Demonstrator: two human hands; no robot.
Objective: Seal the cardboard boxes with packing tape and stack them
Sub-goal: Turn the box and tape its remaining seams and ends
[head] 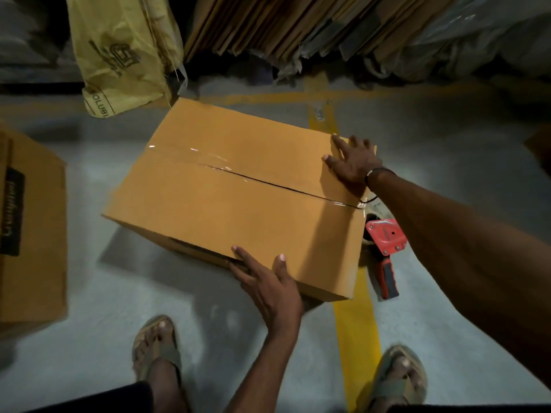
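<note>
Cardboard box already wears clear tape along its seam, both grips, left hand and right hand, lie flat on it with straight fingers, holding nothing, so stacking likely remains.

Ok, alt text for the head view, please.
Two hands rest on a taped cardboard box on the floor: the left hand at its near edge, the right hand flat on its right end. A red tape dispenser lies beside it.

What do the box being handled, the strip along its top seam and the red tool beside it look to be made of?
Box: matte brown corrugated cardboard, judging by its folded flaps. Strip: clear glossy plastic tape, showing only as glints. Tape dispenser: apparently red-painted metal with visible rivets; the handle looks like plastic or rubber, uncertain.
</note>
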